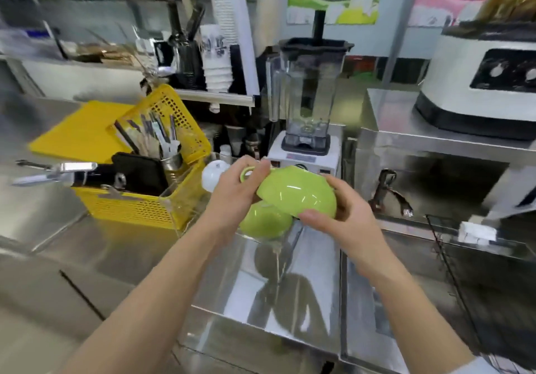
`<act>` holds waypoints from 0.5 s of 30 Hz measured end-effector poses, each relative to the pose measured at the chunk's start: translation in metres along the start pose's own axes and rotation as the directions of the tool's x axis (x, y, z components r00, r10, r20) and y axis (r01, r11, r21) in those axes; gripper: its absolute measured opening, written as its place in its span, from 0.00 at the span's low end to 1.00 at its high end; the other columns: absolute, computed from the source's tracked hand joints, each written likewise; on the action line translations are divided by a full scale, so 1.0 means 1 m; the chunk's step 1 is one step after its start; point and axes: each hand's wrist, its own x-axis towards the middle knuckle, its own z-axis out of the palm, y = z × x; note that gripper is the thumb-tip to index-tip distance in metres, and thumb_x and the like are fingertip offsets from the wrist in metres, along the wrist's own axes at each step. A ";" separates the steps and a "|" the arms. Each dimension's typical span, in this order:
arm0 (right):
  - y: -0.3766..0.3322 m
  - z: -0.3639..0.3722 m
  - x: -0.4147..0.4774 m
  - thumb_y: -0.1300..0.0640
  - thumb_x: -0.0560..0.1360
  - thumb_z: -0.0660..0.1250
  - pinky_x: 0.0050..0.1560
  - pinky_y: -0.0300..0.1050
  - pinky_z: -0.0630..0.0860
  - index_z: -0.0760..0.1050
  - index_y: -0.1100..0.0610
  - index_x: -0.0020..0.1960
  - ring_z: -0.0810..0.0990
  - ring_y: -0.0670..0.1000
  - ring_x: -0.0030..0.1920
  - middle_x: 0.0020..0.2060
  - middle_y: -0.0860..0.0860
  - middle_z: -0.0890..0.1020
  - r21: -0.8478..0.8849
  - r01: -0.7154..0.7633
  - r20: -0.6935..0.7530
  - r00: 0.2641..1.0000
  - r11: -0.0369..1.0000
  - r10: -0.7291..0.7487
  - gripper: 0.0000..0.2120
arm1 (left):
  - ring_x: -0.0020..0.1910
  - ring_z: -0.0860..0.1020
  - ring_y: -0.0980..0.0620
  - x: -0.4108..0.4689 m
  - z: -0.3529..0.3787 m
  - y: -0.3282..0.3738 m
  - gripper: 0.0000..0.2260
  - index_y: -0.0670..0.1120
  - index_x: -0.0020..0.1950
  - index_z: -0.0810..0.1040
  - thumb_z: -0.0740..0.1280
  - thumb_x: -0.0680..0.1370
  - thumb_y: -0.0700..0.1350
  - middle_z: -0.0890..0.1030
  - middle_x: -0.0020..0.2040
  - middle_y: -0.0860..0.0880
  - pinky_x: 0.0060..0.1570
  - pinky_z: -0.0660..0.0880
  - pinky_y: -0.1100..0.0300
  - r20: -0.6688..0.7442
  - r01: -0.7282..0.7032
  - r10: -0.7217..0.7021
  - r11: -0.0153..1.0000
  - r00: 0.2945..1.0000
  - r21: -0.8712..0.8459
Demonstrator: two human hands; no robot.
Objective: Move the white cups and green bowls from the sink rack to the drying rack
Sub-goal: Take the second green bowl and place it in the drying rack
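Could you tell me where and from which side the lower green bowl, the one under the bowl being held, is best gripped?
Probably by its rim, coming from the left. The lower green bowl lies dome-up, smooth and glossy, so its back gives no purchase. The upper green bowl and the right hand cover its right side.

Both forearms reach fwd, bare, converging at centre. L hand point(235, 190) curled, fingers over the top, thumb side toward R. R hand point(345, 214) opposite, palm inward, thumb point(314, 216) laid along the lower front, fingers wrapped behind. Wrists roughly level, hands close together.
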 end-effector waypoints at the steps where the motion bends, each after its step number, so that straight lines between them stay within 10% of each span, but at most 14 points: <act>1: -0.001 0.010 0.004 0.41 0.52 0.75 0.54 0.46 0.77 0.70 0.48 0.61 0.78 0.50 0.56 0.58 0.52 0.77 -0.006 0.002 0.012 1.000 1.000 -0.002 0.40 | 0.32 0.71 0.53 0.000 -0.011 0.003 0.12 0.47 0.37 0.72 0.62 0.78 0.49 0.73 0.35 0.46 0.28 0.70 0.65 -0.027 -0.024 0.025 0.998 0.999 0.051; 10: -0.013 0.063 0.062 0.45 0.54 0.79 0.44 0.25 0.71 0.58 0.40 0.68 0.71 0.28 0.50 0.53 0.30 0.67 -0.190 0.008 0.374 0.925 0.982 0.065 0.48 | 0.30 0.71 0.54 0.018 -0.078 0.004 0.12 0.50 0.35 0.73 0.63 0.77 0.51 0.73 0.31 0.51 0.34 0.68 0.55 -0.154 -0.058 0.097 0.969 0.983 0.240; 15: -0.002 0.086 0.090 0.42 0.56 0.78 0.58 0.41 0.71 0.57 0.42 0.69 0.71 0.42 0.59 0.56 0.34 0.68 -0.295 0.059 0.420 0.905 0.954 0.074 0.48 | 0.30 0.70 0.53 0.036 -0.101 -0.009 0.11 0.46 0.38 0.72 0.63 0.77 0.50 0.73 0.31 0.50 0.31 0.67 0.59 -0.177 0.029 0.008 0.979 0.984 0.202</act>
